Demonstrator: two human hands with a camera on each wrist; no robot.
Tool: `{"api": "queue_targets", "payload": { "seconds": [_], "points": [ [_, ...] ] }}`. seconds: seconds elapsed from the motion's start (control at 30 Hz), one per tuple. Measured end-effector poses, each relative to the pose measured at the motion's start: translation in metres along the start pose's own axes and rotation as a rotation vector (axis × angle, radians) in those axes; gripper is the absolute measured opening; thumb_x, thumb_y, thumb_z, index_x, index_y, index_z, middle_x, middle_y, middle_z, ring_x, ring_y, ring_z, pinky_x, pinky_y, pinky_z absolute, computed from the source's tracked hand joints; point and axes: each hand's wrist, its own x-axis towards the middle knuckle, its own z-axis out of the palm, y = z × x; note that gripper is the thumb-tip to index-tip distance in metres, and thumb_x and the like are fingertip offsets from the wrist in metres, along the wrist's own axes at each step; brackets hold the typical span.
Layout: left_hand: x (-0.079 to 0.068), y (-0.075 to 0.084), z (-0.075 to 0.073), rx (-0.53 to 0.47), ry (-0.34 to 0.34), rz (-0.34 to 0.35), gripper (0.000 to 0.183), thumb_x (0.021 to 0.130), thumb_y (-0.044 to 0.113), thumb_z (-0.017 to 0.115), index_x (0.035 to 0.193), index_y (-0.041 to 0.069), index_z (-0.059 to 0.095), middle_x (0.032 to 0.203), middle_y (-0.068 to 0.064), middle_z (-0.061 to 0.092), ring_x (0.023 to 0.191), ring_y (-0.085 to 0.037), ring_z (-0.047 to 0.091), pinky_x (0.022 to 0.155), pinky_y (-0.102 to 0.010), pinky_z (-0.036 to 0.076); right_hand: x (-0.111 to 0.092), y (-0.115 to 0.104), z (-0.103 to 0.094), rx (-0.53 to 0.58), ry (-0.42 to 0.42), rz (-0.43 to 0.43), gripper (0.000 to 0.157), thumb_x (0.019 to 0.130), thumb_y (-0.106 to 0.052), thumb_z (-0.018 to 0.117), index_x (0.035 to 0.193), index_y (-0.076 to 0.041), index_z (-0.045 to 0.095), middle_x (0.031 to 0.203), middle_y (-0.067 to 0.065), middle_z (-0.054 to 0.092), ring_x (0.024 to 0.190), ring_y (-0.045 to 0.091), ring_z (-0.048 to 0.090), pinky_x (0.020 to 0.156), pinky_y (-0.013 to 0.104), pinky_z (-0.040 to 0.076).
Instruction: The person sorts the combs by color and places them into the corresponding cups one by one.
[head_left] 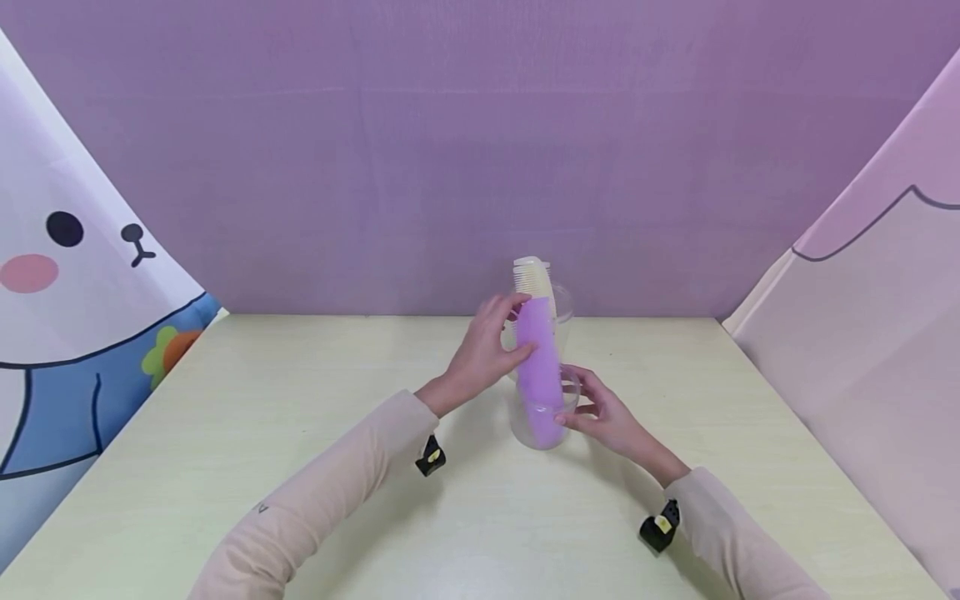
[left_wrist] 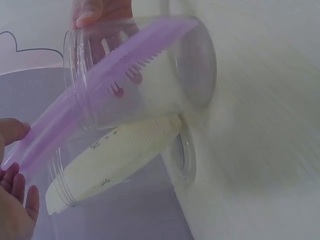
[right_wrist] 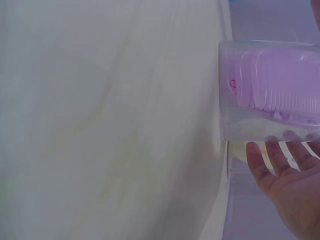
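Observation:
A purple comb [head_left: 538,350] leans inside a clear plastic cup [head_left: 522,427], its upper part standing well above the rim. My left hand [head_left: 483,350] pinches that upper part between thumb and fingers. On the cup's right side, my right hand [head_left: 609,423] grips the wall, thumb in front and fingers behind. More than one nested purple outline shows through the cup [right_wrist: 227,125] in the right wrist view. Right behind stands a second clear cup [head_left: 562,307], with cream combs [left_wrist: 117,162] tilted in it and rising past its rim.
Both cups stand on a pale wooden table [head_left: 360,533], toward its far edge. A purple backdrop [head_left: 450,167] rises behind it. Printed cloths hang at the sides, the left one showing a cartoon animal [head_left: 82,292].

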Motion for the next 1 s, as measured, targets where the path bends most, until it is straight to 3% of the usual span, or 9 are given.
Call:
{"api": "queue_targets", "payload": {
  "seconds": [0.17, 0.37, 0.63, 1.0],
  "points": [
    [0.000, -0.003, 0.001, 0.031, 0.012, 0.001, 0.060, 0.074, 0.013, 0.074, 0.127, 0.010, 0.047, 0.116, -0.008, 0.050, 0.108, -0.023, 0.040, 0.089, -0.038, 0.043, 0.000, 0.000, 0.000, 0.005, -0.001, -0.001, 0.065, 0.081, -0.005, 0.066, 0.137, -0.006, 0.032, 0.136, 0.020, 0.041, 0.118, 0.039, 0.045, 0.083, 0.044, 0.050],
    [0.000, -0.008, 0.002, 0.001, 0.009, -0.017, 0.059, 0.075, 0.014, 0.074, 0.127, 0.010, 0.047, 0.117, -0.009, 0.047, 0.111, -0.025, 0.037, 0.092, -0.041, 0.042, -0.001, 0.000, 0.001, 0.010, -0.001, 0.010, 0.066, 0.081, -0.005, 0.066, 0.137, -0.006, 0.032, 0.135, 0.020, 0.041, 0.118, 0.039, 0.045, 0.084, 0.045, 0.050],
    [0.002, -0.014, 0.002, -0.040, -0.049, -0.042, 0.062, 0.077, 0.017, 0.072, 0.131, 0.011, 0.043, 0.118, -0.008, 0.048, 0.112, -0.022, 0.041, 0.094, -0.040, 0.041, -0.001, -0.001, 0.000, 0.005, -0.003, 0.018, 0.066, 0.081, -0.006, 0.066, 0.138, -0.006, 0.032, 0.135, 0.021, 0.041, 0.118, 0.040, 0.045, 0.084, 0.047, 0.049],
    [0.002, -0.017, -0.001, -0.055, -0.098, -0.027, 0.065, 0.079, 0.020, 0.071, 0.134, 0.012, 0.038, 0.124, -0.006, 0.046, 0.114, -0.020, 0.042, 0.096, -0.038, 0.042, 0.000, 0.001, -0.004, -0.005, -0.019, 0.031, 0.067, 0.081, -0.007, 0.067, 0.137, -0.006, 0.032, 0.135, 0.021, 0.041, 0.116, 0.041, 0.046, 0.086, 0.047, 0.047]
  ]
}}
